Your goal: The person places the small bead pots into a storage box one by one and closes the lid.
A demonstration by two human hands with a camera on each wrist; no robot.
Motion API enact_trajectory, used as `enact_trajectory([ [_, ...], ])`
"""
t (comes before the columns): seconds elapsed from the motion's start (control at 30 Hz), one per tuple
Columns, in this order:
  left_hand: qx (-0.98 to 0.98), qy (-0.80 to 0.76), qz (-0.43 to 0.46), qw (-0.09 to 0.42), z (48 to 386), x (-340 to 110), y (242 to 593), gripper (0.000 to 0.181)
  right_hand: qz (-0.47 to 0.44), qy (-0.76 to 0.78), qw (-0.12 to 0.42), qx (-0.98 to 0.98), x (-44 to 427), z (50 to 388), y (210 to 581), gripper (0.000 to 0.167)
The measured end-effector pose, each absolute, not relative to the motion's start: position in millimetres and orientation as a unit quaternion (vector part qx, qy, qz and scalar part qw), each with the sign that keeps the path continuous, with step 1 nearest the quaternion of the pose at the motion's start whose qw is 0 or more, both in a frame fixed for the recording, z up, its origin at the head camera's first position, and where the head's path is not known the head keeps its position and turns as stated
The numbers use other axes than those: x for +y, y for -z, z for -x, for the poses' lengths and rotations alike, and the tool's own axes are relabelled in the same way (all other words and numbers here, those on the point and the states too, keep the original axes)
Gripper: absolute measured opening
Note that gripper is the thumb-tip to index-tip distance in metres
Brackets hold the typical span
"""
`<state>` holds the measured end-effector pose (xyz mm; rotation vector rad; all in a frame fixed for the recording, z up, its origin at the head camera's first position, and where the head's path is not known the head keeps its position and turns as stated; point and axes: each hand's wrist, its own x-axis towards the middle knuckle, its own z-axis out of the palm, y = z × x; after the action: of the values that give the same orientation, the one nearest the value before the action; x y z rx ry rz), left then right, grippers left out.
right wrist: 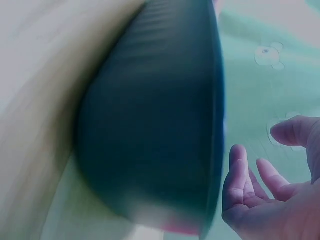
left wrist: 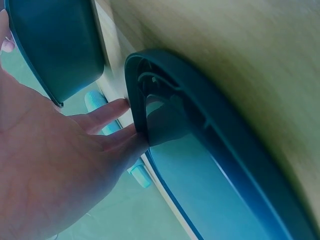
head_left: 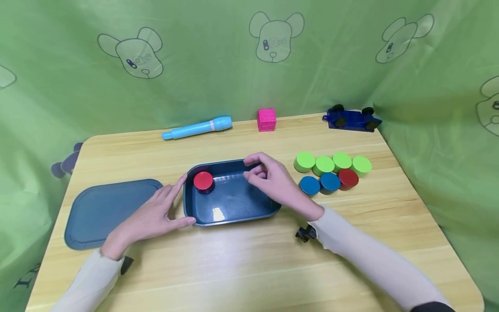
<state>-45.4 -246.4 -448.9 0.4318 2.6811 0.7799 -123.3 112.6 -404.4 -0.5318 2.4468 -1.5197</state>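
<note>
A dark blue rectangular box (head_left: 234, 203), uncovered, stands on the table with one red round block (head_left: 203, 181) inside near its left end. At the box's left end, my left hand (head_left: 153, 214) rests with the thumb on the front corner and the forefinger by the back corner, fingers fairly straight. Its other fingers lie close to the flat blue lid (left wrist: 200, 175) in the left wrist view. My right hand (head_left: 273, 180) hovers over the right part of the box, fingers loosely bent with a gap to the thumb and nothing between them.
Right of the box sit several green round blocks (head_left: 323, 165), two blue ones (head_left: 329, 183) and a dark red one (head_left: 348, 179). Along the back edge lie a light blue torch-like stick (head_left: 199, 128), a pink cube (head_left: 267, 120) and a dark blue toy vehicle (head_left: 352, 119). Green curtains (head_left: 218, 73) border the table.
</note>
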Motion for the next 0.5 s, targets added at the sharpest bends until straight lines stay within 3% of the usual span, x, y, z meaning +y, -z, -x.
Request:
enact_trajectory([
  [0.5, 0.935, -0.277, -0.152, 0.161, 46, -248, 450, 0.116, 0.13, 0.517, 0.076, 0.842, 169, 118, 394, 0.034],
])
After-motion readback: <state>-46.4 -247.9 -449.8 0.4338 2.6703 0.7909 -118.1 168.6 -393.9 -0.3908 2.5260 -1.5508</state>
